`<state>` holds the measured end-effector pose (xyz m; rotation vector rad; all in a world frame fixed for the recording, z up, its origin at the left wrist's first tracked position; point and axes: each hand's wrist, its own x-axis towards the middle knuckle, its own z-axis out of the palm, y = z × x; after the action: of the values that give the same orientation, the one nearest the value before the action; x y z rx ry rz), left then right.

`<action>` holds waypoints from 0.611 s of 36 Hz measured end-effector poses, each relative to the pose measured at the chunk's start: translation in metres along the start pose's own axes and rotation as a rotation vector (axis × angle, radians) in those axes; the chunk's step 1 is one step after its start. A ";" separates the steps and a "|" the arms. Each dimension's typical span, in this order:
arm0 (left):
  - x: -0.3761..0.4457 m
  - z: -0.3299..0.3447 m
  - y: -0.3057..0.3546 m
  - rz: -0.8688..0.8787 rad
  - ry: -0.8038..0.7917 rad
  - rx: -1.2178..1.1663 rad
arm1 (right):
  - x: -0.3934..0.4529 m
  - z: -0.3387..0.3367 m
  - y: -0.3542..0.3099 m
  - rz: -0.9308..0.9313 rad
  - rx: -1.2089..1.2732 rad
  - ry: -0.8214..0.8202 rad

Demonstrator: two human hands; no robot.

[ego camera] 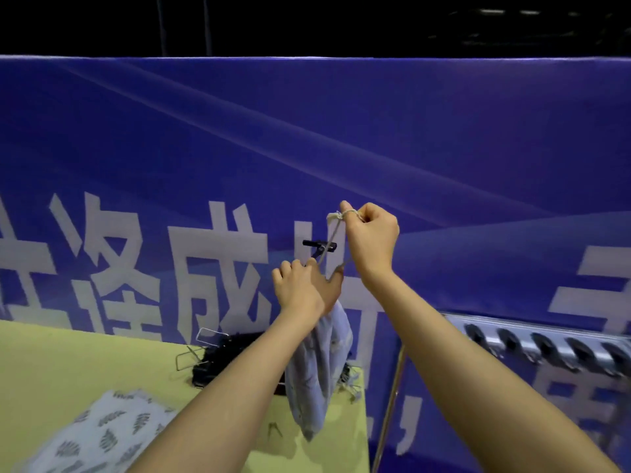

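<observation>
My left hand [302,288] is raised in front of the blue banner and grips the top of a pale blue-grey cloth [321,370], which hangs down below it, together with a dark clip hanger [319,245] that sticks up above the fingers. My right hand [370,237] is just above and to the right. Its fingers are curled, and a thin pale string [336,230] is looped round the index finger. The string runs down from there toward my left hand.
A yellow-green table [68,363] lies below left, with a pile of black clip hangers with wire hooks [218,360] and a folded white cloth with a grey leaf print [102,435]. A blue banner with large white characters [307,148] stands behind. At right are a metal pole [391,404] and a silver rail with hooks [546,343].
</observation>
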<state>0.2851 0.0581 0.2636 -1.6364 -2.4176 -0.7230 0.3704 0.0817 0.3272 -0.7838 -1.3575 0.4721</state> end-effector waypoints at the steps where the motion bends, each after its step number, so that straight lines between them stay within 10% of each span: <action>1: -0.007 0.004 0.012 0.001 -0.002 -0.018 | 0.002 -0.014 0.002 -0.004 -0.010 -0.002; 22: -0.089 0.134 0.132 0.184 -0.451 -0.240 | -0.041 -0.186 0.135 0.280 -0.384 -0.129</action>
<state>0.4600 0.0837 0.1550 -2.2995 -2.4848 -0.6960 0.5630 0.1011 0.1963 -1.2886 -1.4870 0.4932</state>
